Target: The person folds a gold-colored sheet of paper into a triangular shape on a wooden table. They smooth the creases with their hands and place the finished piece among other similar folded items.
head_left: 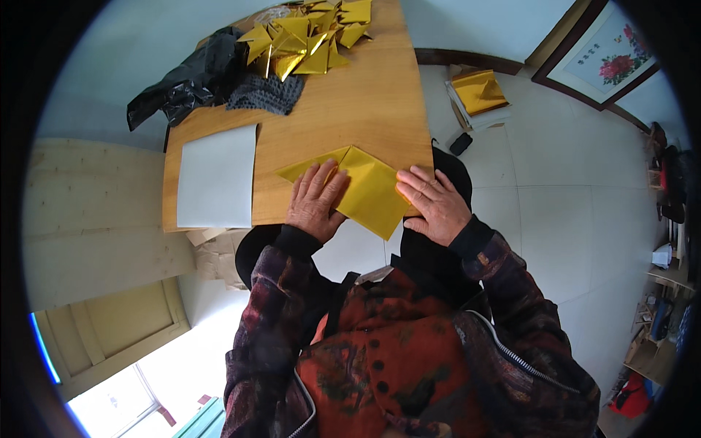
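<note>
Folded gold paper [372, 188] lies, long axis left to near-right, between left hand [315, 202], fingers flattened on it, and right hand [436, 206], fingers extended at its edge.

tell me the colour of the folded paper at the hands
The folded paper is gold-yellow with a slight sheen, seen best in the head view.
</note>
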Available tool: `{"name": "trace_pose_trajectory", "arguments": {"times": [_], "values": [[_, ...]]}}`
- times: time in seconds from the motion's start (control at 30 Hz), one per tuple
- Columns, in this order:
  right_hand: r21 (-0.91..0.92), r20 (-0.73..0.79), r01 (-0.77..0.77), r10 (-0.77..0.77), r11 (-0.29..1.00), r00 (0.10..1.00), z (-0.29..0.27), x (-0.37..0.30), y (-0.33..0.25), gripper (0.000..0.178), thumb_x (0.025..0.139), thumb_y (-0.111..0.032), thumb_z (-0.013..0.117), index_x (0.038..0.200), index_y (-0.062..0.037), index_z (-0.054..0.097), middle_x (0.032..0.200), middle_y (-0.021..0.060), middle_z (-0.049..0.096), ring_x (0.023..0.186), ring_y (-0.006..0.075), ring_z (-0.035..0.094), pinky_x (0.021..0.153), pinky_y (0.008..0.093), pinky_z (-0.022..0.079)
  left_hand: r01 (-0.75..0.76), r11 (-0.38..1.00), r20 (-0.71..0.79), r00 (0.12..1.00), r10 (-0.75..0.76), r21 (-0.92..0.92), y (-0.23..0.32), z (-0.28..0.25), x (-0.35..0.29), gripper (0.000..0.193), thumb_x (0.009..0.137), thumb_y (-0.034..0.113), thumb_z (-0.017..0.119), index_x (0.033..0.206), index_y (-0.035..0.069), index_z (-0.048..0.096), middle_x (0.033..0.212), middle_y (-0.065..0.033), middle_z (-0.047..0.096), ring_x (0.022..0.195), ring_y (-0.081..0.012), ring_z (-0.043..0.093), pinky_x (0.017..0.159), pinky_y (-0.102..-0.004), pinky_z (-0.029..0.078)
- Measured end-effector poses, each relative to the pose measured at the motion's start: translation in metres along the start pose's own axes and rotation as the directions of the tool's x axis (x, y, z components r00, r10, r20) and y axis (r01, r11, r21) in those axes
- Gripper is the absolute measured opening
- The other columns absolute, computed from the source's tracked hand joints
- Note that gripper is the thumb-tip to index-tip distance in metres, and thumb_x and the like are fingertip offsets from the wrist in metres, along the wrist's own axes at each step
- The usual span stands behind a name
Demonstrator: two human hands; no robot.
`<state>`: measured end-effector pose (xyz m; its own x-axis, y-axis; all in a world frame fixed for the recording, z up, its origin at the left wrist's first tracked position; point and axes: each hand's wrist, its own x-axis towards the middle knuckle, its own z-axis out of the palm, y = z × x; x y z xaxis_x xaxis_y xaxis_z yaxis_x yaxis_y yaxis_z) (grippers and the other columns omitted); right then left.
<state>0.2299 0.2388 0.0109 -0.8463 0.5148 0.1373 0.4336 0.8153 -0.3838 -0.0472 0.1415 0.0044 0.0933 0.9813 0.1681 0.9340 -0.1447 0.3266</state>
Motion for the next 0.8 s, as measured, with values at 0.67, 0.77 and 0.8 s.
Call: {"name": "trace_pose_trajectory", "arguments": {"times": [0.67,0.77,0.8], "values": [[0.115,0.045,-0.116,0.111,0.987,0.993,-0.020,0.000,-0.003,0.069,0.075,-0.015,0.070,0.138,-0.0073,0.043,0.150,0.0067,0.035,0.143,0.0286,0.026,0.113,0.0516,0.025,-0.159,0.987,0.015,0.987,0.159,-0.003,0.006,0.001,-0.006,0.066,0.069,0.030,0.079,0.131,0.026,0.058,0.141,-0.0012,0.050,0.135,-0.0256,0.043,0.113,-0.0570,0.014],[0.210,0.032,-0.065,0.059,0.976,0.998,-0.037,0.003,-0.005,0.062,0.076,-0.010,0.065,0.134,-0.0036,0.045,0.146,0.0110,0.039,0.138,0.0325,0.033,0.111,0.0505,0.028,-0.136,0.990,0.032,0.990,0.138,-0.036,0.007,-0.003,-0.006,0.074,0.067,0.031,0.082,0.135,0.023,0.054,0.147,-0.0063,0.045,0.137,-0.0284,0.040,0.113,-0.0568,0.015],[0.251,-0.007,-0.023,0.026,0.968,1.000,-0.039,0.010,-0.005,0.060,0.076,-0.009,0.065,0.133,-0.0027,0.046,0.144,0.0118,0.041,0.137,0.0327,0.035,0.111,0.0491,0.029,-0.115,0.992,0.033,0.993,0.117,-0.060,0.008,-0.005,-0.006,0.076,0.067,0.033,0.081,0.136,0.024,0.053,0.148,-0.0060,0.043,0.138,-0.0284,0.038,0.113,-0.0584,0.014]]}}
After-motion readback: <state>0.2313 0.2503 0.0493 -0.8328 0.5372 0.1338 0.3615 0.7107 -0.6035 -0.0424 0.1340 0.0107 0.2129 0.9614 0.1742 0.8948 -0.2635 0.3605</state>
